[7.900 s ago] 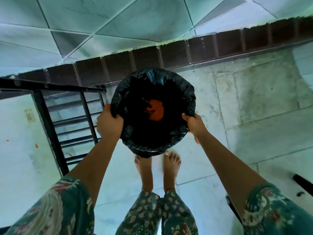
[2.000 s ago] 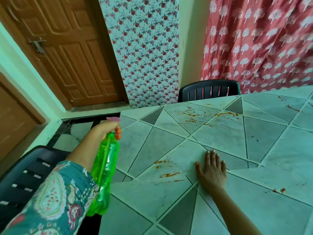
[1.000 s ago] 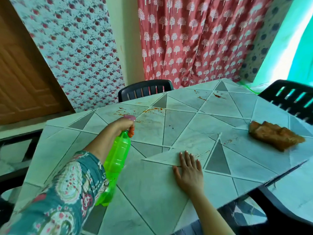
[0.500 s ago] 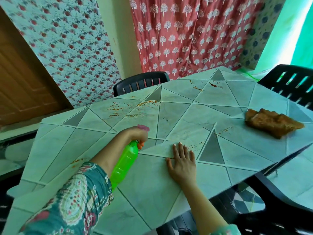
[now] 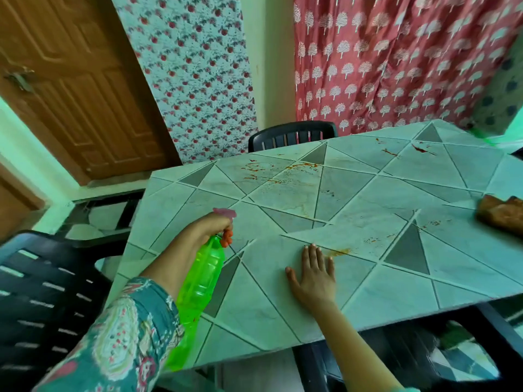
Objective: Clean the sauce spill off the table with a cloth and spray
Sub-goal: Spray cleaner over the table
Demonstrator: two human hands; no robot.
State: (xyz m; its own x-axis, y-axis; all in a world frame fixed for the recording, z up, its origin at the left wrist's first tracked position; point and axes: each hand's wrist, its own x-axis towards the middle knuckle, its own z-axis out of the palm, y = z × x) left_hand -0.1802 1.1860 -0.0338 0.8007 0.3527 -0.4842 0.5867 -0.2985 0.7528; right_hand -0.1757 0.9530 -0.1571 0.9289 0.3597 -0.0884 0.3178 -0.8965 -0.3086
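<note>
My left hand [image 5: 208,226] grips the neck of a green spray bottle [image 5: 199,281] with a pink nozzle, held over the near left part of the tiled table [image 5: 376,301] and aimed across it. My right hand [image 5: 314,274] lies flat on the tabletop, fingers straight, just left of a small orange smear [image 5: 338,252]. Red-orange sauce streaks [image 5: 278,171] mark the far side, with more sauce streaks [image 5: 418,149] at the far right. A brown stained cloth [image 5: 502,213] lies crumpled at the right edge, apart from both hands.
A black plastic chair [image 5: 293,134] stands at the table's far side, another black chair [image 5: 42,284] at my left. A dark chair [image 5: 424,360] sits under the near right edge. A wooden door [image 5: 76,89] and patterned curtains [image 5: 396,58] lie beyond.
My view has swung left, so the cloth sits nearer the right frame edge. The left hand keeps hold of the spray bottle. My right hand stays flat on the table.
</note>
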